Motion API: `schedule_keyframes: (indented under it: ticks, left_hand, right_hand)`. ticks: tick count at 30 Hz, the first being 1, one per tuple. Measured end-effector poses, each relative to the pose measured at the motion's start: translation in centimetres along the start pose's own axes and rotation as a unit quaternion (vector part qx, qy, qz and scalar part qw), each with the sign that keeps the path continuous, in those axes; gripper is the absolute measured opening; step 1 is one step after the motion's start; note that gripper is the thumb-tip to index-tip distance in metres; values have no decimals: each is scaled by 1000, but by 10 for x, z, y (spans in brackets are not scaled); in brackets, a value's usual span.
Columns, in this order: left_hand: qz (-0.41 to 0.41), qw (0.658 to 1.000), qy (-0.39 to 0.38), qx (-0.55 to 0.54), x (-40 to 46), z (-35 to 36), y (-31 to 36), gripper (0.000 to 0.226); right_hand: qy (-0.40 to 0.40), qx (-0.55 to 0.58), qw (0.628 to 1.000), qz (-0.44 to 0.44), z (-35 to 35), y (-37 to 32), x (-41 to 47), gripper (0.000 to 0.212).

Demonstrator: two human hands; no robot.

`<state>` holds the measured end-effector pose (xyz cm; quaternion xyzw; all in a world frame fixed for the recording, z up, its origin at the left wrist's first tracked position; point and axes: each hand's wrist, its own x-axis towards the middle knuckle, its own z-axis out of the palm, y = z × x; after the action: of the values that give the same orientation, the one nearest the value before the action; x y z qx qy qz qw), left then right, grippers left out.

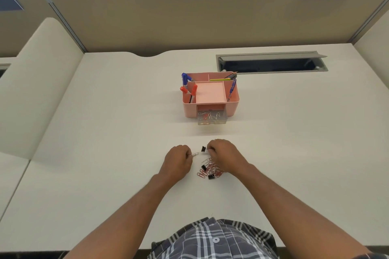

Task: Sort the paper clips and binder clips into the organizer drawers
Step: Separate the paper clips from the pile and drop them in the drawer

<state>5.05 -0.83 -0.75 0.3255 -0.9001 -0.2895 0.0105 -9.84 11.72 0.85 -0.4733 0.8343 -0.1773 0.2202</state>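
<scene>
A pink desk organizer [189,109] stands mid-desk with its clear drawer [212,119] pulled out, several paper clips inside. Near me lies a small pile of red and silver paper clips and black binder clips [209,170]. My left hand [179,161] is closed, pinching a silver paper clip [194,154] that sticks out to the right. My right hand [226,154] hovers over the pile's far side and pinches a black binder clip [203,149] by its handle. The two hands are a short gap apart.
Blue and red markers [185,83], pencils and a pen stand in the organizer's top compartments. A grey cable tray opening [271,64] lies behind it on the right. A tan partition closes the desk's far side; a curved divider runs along the left.
</scene>
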Motion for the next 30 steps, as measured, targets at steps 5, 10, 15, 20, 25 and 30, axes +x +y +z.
schedule_keyframes:
  ticks: [5, 10, 15, 20, 25, 30]
  left_hand:
    - [-68, 995, 10, -78, 2, -4, 2, 8]
    - [-107, 984, 28, -137, 1, -6, 3, 12]
    - [-121, 980, 38, -151, 0, -6, 6, 12]
    - [-132, 979, 40, -152, 0, -4, 7, 10]
    - [-137, 978, 44, -152, 0, -4, 9, 12]
    - [-142, 977, 45, -153, 1, -4, 9, 11]
  right_hand:
    - [14, -19, 1000, 20, -9, 7, 4, 22]
    - [41, -27, 998, -48, -3, 3, 0, 21]
    - [-29, -107, 989, -97, 17, -2, -5, 17]
    - [-34, -144, 984, -95, 20, -5, -3, 13]
    - [0, -100, 990, -102, 15, -4, -3, 19]
    - [15, -115, 989, -93, 18, -3, 0, 19]
